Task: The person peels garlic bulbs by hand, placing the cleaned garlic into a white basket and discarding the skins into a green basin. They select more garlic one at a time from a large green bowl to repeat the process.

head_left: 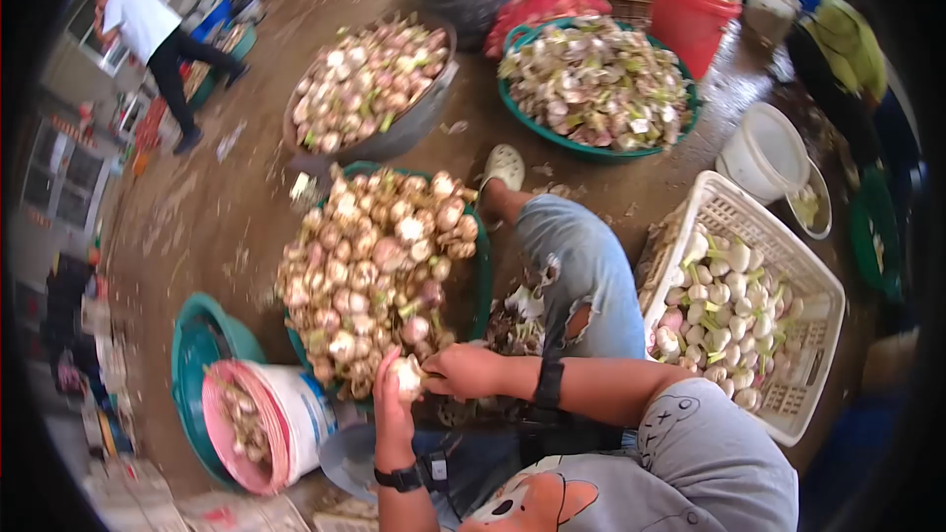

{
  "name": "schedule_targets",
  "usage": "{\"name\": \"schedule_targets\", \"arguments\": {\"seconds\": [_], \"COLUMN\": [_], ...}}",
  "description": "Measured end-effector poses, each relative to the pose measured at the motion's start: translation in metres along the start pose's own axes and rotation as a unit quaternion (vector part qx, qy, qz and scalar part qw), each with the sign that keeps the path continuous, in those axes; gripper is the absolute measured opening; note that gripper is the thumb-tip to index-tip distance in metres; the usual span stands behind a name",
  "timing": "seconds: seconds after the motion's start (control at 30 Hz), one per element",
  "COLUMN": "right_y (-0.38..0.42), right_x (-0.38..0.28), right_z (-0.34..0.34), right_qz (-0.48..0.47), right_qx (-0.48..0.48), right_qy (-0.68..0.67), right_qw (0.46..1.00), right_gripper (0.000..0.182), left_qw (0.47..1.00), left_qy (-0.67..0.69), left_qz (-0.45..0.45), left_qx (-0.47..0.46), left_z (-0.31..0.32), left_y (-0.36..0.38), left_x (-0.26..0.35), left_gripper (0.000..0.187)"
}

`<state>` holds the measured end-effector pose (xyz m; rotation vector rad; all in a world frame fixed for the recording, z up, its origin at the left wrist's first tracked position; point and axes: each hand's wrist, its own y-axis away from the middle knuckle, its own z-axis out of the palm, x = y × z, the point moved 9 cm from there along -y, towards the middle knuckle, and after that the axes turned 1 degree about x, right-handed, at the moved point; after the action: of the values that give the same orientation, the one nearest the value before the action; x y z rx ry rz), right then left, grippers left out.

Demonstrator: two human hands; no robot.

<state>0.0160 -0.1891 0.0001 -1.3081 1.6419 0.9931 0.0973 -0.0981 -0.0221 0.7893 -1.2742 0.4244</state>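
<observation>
My left hand (394, 426) comes up from the bottom, its fingers wrapped round a pale garlic bulb (405, 376). My right hand (467, 371) reaches in from the right and is closed in a fist against the side of that bulb. What it grips is hidden by the fingers. Just beyond both hands is a green tub (482, 281) heaped with unpeeled, brownish garlic bulbs (360, 261). Stalks and dry skins show among them.
A white crate (823, 310) of cleaned garlic stands at my right. Left are a pink-rimmed bucket (219, 433) and a teal basin (187, 374). Ahead sit a grey tub (409, 128), a green basin of skins (611, 152) and a red bucket (690, 34). A person (148, 30) stands far left.
</observation>
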Motion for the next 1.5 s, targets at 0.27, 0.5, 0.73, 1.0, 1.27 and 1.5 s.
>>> {"name": "schedule_targets", "arguments": {"seconds": [0.27,0.5,0.73,1.0,1.27,1.5], "right_y": [-0.010,0.007,0.003,0.038,0.038,0.017], "right_x": [0.023,0.012,0.081,0.001,0.002,0.013], "right_z": [0.031,0.012,0.029,0.003,-0.008,0.018], "right_qz": [-0.030,-0.050,0.292,0.003,0.085,0.083], "right_qx": [-0.023,0.142,0.086,0.021,0.103,0.060], "right_qy": [0.029,-0.044,-0.511,-0.244,-0.640,-0.791], "right_qw": [0.999,0.988,0.804,0.970,0.757,0.603], "right_gripper": [0.015,0.022,0.031,0.026,0.030,0.032], "left_qw": [0.996,0.996,0.859,0.897,0.926,0.991], "left_qy": [-0.016,-0.019,-0.423,0.419,0.364,0.017], "left_qz": [-0.083,-0.086,0.257,-0.112,-0.105,-0.129], "left_qx": [0.017,-0.007,-0.135,0.082,-0.005,0.019], "left_z": [-0.003,-0.010,0.041,-0.031,0.018,0.021], "left_y": [0.004,-0.002,0.033,0.013,0.015,0.031], "left_x": [-0.015,-0.012,0.053,-0.053,-0.030,-0.036], "left_gripper": [0.033,0.048,0.055,0.005,0.064,0.069]}}
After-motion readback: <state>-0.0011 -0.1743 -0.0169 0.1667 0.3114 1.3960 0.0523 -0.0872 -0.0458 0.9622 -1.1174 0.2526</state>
